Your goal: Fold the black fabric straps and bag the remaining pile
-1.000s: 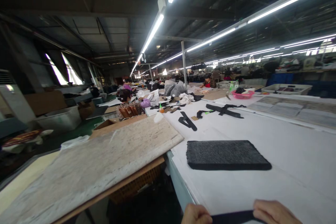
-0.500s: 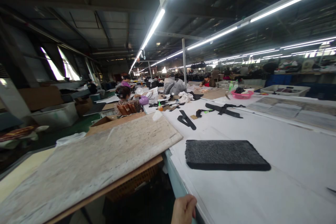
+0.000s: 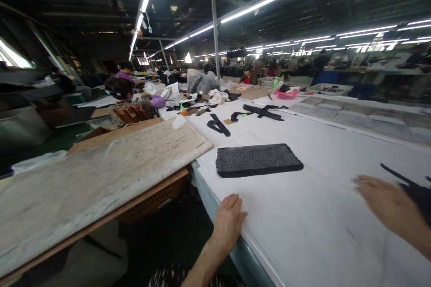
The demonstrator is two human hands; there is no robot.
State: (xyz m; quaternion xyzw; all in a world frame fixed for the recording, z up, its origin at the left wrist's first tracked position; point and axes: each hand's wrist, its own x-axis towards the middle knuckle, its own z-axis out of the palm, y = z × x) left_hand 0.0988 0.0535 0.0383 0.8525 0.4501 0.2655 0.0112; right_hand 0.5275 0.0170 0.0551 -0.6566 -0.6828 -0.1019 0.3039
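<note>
A dark grey fabric stack (image 3: pixel 258 160) with one frayed end lies on the white-covered table (image 3: pixel 303 215). My left hand (image 3: pixel 229 217) rests at the table's near left edge, below the stack, its fingers extended and holding nothing. Over the right side of the table is my right hand (image 3: pixel 387 202), a little blurred, with fingers stretched out and nothing in them. Dark material with a strap (image 3: pixel 412 188) lies just beyond and beside it, partly hidden by the hand and arm.
To the left a worn board (image 3: pixel 101 179) adjoins the table. Black strips (image 3: pixel 218 125) lie past the stack, with a pink basin (image 3: pixel 287 93) and an orange bottle (image 3: pixel 182 109) farther back. A seated person (image 3: pixel 126 98) is at the far left.
My left hand has come further into view and its fingers have spread. My right hand has entered from the right. The view has turned right and down; the stack keeps its place.
</note>
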